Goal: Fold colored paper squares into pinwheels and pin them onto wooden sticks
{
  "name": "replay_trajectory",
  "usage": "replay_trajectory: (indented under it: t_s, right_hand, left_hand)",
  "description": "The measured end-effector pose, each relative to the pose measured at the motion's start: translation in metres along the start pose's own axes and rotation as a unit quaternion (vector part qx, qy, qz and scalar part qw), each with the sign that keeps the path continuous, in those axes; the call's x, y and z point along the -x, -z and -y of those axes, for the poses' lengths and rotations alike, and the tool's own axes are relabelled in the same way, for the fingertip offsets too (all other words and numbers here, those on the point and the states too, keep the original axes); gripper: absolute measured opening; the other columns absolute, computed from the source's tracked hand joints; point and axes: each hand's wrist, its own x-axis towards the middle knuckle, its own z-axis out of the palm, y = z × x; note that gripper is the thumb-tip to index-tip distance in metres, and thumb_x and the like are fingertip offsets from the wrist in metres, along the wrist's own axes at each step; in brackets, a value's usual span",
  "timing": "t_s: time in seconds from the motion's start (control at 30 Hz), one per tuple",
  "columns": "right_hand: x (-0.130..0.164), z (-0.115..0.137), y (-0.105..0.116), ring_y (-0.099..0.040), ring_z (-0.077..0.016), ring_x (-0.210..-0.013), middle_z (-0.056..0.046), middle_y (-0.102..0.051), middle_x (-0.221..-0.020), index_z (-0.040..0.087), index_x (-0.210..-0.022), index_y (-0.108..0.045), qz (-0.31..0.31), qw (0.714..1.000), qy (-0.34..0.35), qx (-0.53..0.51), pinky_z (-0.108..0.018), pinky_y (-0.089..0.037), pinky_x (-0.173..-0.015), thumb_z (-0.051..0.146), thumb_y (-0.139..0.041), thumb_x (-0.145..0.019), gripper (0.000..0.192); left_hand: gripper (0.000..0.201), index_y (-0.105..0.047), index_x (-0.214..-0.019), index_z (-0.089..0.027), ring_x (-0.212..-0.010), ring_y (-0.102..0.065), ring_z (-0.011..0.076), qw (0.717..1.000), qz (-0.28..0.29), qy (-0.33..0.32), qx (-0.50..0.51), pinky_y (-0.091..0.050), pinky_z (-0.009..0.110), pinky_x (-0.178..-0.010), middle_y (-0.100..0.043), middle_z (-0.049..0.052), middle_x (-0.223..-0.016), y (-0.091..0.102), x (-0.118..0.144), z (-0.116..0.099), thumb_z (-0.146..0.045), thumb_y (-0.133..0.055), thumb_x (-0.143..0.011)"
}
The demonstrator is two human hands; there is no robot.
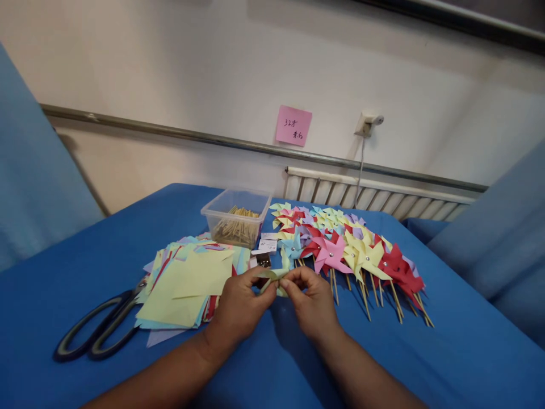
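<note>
Right above the blue table (85, 272), both forearms angle inward, left hand (238, 307) and right hand (313, 304) meeting, their fingers pinched shut on a pale yellow paper piece (272, 275) between them, beside the paper stack (187, 284).

A makeshift craft workroom, institutional in look; a table under blue cloth (106, 250) carries finished paper pinwheels (349, 250), cut coloured paper squares (187, 281), scissors (100, 332) and a tub of sticks (236, 218); behind, a wall radiator (374, 196), pipe rail (170, 133) and pink handwritten note (293, 125).
</note>
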Motion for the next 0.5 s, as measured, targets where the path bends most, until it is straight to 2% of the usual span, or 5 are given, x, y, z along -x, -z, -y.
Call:
replay_trajectory:
  t_s: [0.13, 0.2, 0.33, 0.4, 0.5]
  right_hand:
    - [-0.001, -0.002, 0.0, -0.051, -0.0124, -0.058, 0.003, -0.057, -0.062, 0.018, -0.066, -0.061, 0.009, 1.0, -0.023, -0.011, -0.024, -0.04, -0.058, 0.022, -0.061, -0.076, 0.011]
    - [-0.001, -0.003, 0.0, -0.053, -0.0136, -0.062, 0.003, -0.058, -0.067, 0.019, -0.076, -0.062, -0.021, 0.999, -0.029, -0.004, -0.025, -0.041, -0.06, 0.023, -0.064, -0.074, 0.005]
    - [-0.001, -0.007, -0.003, -0.059, -0.0196, -0.09, -0.005, -0.063, -0.103, 0.021, -0.112, -0.055, -0.101, 0.992, -0.054, -0.056, -0.03, -0.045, -0.076, 0.022, -0.078, -0.06, 0.057]
    - [-0.003, -0.01, -0.006, -0.06, -0.0206, -0.093, -0.008, -0.063, -0.112, 0.021, -0.117, -0.053, -0.066, 0.982, -0.083, -0.155, -0.032, -0.047, -0.078, 0.026, -0.08, -0.06, 0.063]
    - [-0.005, -0.015, -0.009, -0.065, -0.0188, -0.08, -0.008, -0.071, -0.094, 0.016, -0.101, -0.062, 0.046, 0.945, -0.131, -0.296, -0.031, -0.049, -0.072, 0.032, -0.078, -0.064, 0.043]
  left_hand:
    - [0.015, -0.07, -0.081, -0.02, -0.074, -0.065, 0.0169, 1.0, 0.008, -0.002, 0.017, -0.045, 0.024, -0.068, -0.071, -0.002, -0.076, 0.0, -0.001, -0.002, -0.026, -0.057, -0.077]
    - [0.014, -0.069, -0.079, -0.019, -0.073, -0.064, 0.0171, 1.0, 0.008, 0.002, 0.029, -0.045, 0.024, -0.066, -0.071, -0.001, -0.075, 0.001, -0.001, -0.003, -0.026, -0.057, -0.077]
    - [0.015, -0.07, -0.078, -0.018, -0.068, -0.063, 0.0177, 0.998, 0.014, 0.02, 0.054, -0.045, 0.025, -0.063, -0.07, 0.0, -0.07, 0.003, -0.001, -0.005, -0.027, -0.058, -0.076]
    - [0.015, -0.07, -0.077, -0.017, -0.068, -0.063, 0.0182, 0.997, 0.015, 0.03, 0.074, -0.046, 0.026, -0.064, -0.07, 0.001, -0.07, 0.004, -0.001, -0.005, -0.027, -0.059, -0.075]
    - [0.016, -0.069, -0.077, -0.016, -0.068, -0.064, 0.0192, 0.993, 0.022, 0.044, 0.103, -0.047, 0.027, -0.064, -0.071, 0.003, -0.072, 0.003, -0.001, -0.003, -0.028, -0.061, -0.074]
